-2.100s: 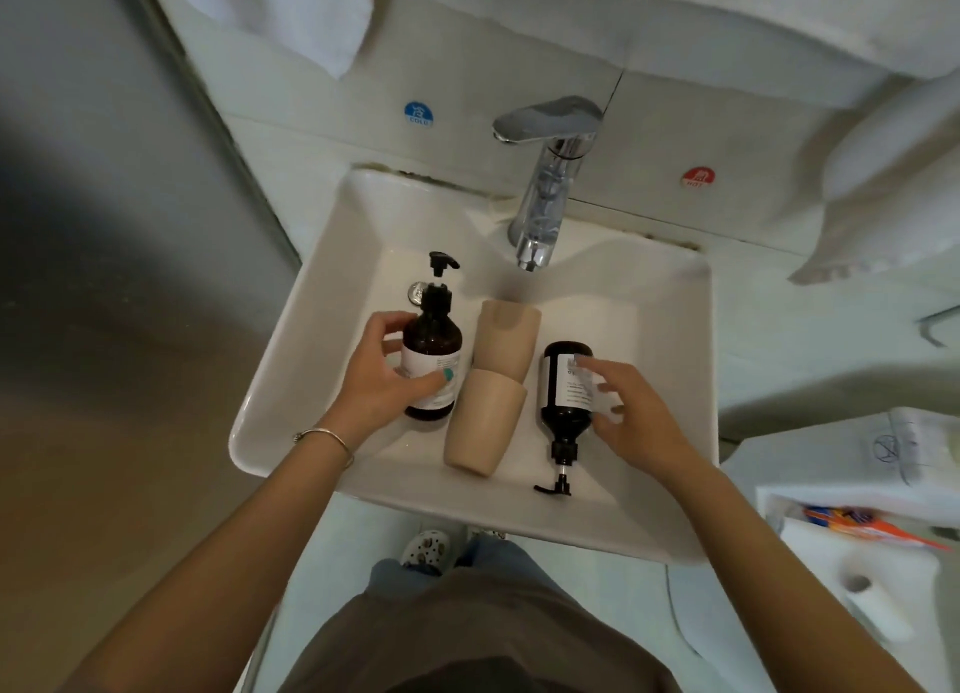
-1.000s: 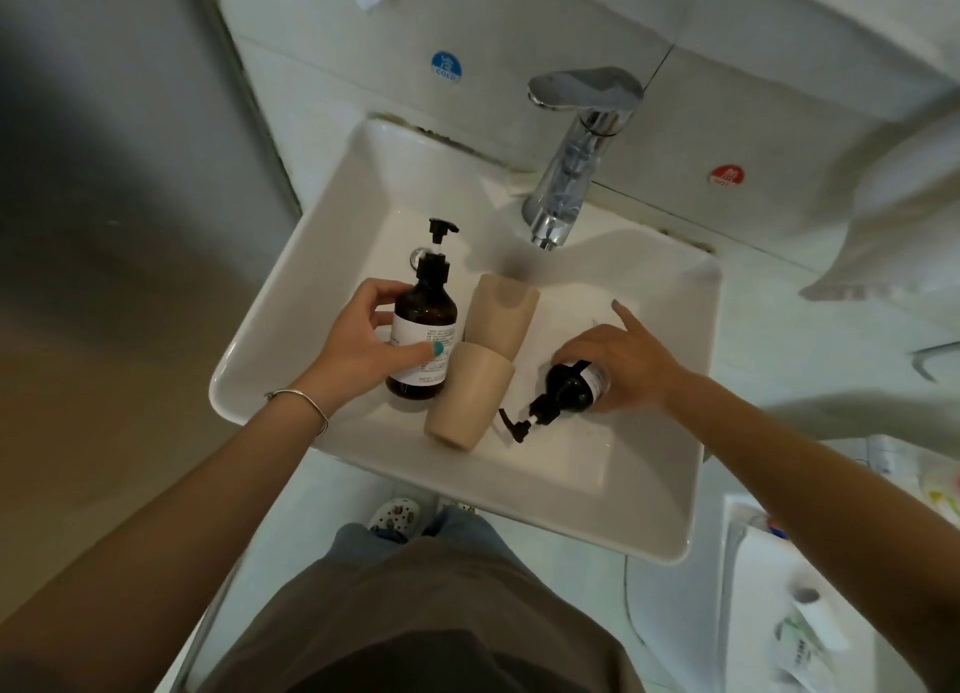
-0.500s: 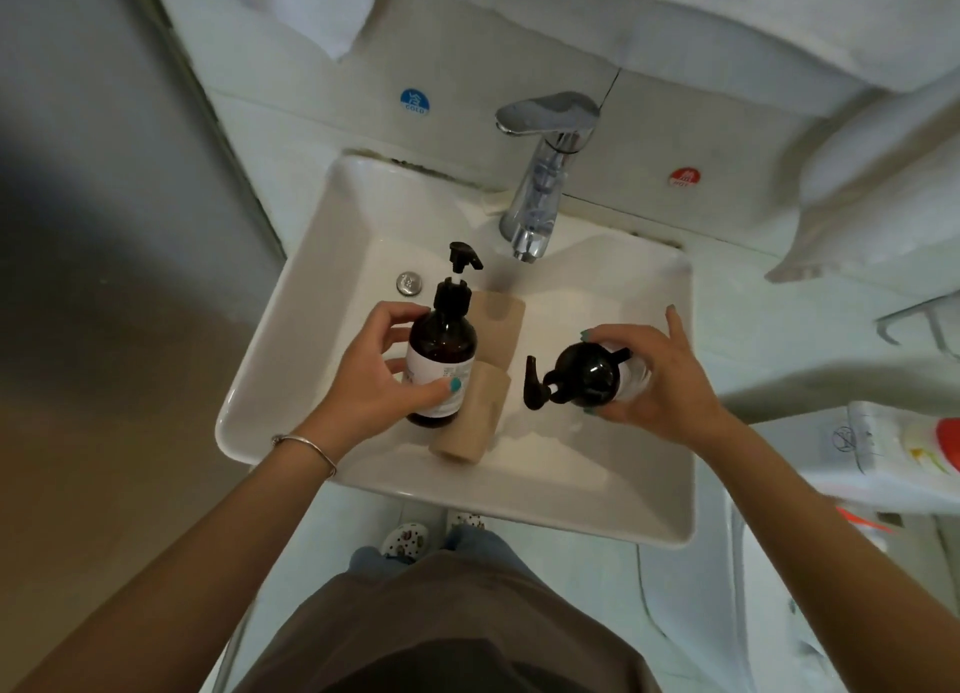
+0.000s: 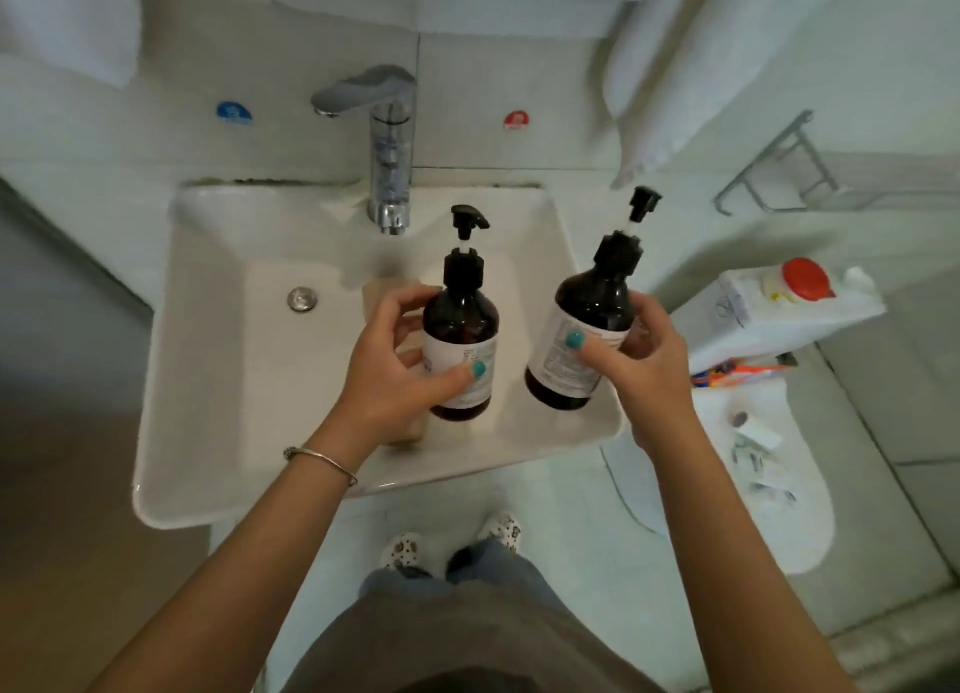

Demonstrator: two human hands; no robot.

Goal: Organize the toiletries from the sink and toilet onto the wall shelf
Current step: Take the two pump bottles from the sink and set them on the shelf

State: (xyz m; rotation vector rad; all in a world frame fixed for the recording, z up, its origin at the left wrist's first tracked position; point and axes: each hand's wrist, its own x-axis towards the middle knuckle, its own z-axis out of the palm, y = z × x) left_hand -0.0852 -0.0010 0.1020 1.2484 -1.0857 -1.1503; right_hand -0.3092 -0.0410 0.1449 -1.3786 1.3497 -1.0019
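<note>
Two dark brown pump bottles with white labels are held up over the white sink [image 4: 208,359]. My left hand [image 4: 384,380] grips the left bottle [image 4: 460,328], which is upright, thumb on its label. My right hand [image 4: 641,365] grips the right bottle [image 4: 587,323], tilted with its pump head leaning to the upper right. Beige cups [image 4: 382,297] lie in the basin, mostly hidden behind my left hand and the left bottle. A metal wall shelf [image 4: 779,172] shows at the right.
A chrome faucet [image 4: 387,141] stands at the back of the sink. To the right the toilet tank [image 4: 769,318] carries a red-capped item [image 4: 805,279] and an orange tube [image 4: 737,372]. Small toiletries [image 4: 753,448] lie on the toilet lid. White towels [image 4: 670,63] hang above.
My right hand took the lying bottle from the basin and turned it nearly upright. My left hand lifted its bottle off the basin. Both bottles now sit higher over the sink.
</note>
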